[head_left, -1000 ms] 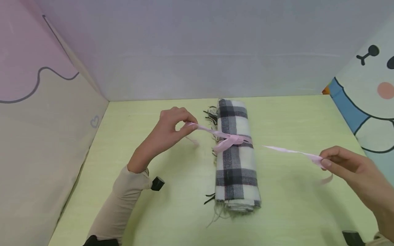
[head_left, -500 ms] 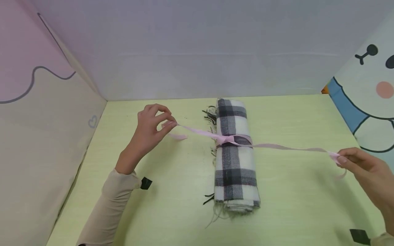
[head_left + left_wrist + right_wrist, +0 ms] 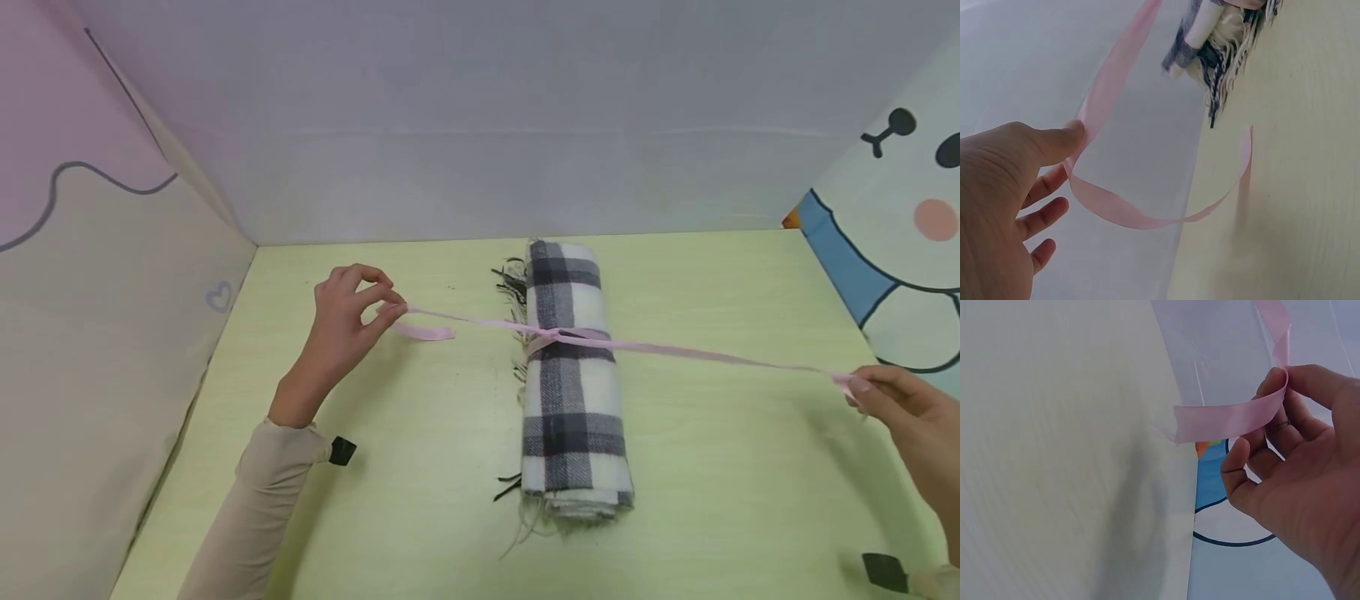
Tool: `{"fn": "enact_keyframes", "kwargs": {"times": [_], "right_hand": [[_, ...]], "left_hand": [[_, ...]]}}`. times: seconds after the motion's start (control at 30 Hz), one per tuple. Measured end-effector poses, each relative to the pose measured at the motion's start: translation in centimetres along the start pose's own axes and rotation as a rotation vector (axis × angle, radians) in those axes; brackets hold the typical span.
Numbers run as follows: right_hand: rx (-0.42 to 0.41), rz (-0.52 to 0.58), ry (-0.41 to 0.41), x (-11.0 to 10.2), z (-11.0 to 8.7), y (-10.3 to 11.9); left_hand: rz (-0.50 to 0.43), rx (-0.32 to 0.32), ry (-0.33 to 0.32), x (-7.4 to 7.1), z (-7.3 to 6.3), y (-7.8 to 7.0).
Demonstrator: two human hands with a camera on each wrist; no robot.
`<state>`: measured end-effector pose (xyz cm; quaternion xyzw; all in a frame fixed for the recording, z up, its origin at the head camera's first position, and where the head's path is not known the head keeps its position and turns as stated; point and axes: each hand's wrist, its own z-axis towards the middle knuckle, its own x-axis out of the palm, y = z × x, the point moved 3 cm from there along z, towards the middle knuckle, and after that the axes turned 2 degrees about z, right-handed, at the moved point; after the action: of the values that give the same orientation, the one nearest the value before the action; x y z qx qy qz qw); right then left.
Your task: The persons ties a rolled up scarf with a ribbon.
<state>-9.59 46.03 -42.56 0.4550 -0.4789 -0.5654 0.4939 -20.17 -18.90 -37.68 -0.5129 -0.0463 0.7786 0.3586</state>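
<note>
A rolled plaid scarf (image 3: 573,408) in white, grey and black lies lengthwise on the table, fringe showing along its left side. Around its middle runs a pink ribbon (image 3: 667,350), crossed into a small tight knot on top. My left hand (image 3: 341,321) pinches one ribbon end between thumb and forefinger, left of the scarf; a loose tail (image 3: 1129,215) curls below the pinch in the left wrist view. Out to the right, my right hand (image 3: 911,417) pinches the other end, its frayed tip (image 3: 1188,424) hanging free. Both lengths stretch nearly straight from the knot.
The pale yellow-green table (image 3: 720,475) meets a plain greyish back wall (image 3: 525,125). A side panel (image 3: 112,333) stands at the left, and a cartoon-printed panel (image 3: 900,250) at the right.
Both hands have moved apart, the left one leftward and the right one rightward. The loop of ribbon over the scarf has drawn down into a small tight knot, and the ribbon has straightened.
</note>
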Motion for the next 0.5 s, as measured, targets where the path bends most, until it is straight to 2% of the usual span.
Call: {"fn": "enact_keyframes", "kwargs": {"times": [0.1,0.2,0.23,0.33,0.47,0.5], "right_hand": [[-0.001,-0.033,-0.058,-0.9,0.1,-0.3],[0.007,-0.181,-0.143,-1.6,0.1,-0.5],[0.018,-0.237,-0.174,-1.8,0.1,-0.5],[0.078,-0.314,-0.249,-2.2,-0.1,-0.7],[0.147,-0.363,-0.307,-2.2,-0.3,-0.7],[0.158,-0.419,-0.327,-2.1,-0.3,-0.6]], "left_hand": [[0.005,0.001,-0.011,0.2,-0.3,0.5],[0.013,0.000,-0.026,0.5,-0.7,1.1],[0.016,-0.002,-0.029,0.6,-0.8,1.3],[0.046,-0.014,-0.026,1.0,-1.1,1.9],[0.096,-0.046,0.003,1.6,-1.4,2.6],[0.104,-0.053,0.007,1.7,-1.5,2.7]]}}
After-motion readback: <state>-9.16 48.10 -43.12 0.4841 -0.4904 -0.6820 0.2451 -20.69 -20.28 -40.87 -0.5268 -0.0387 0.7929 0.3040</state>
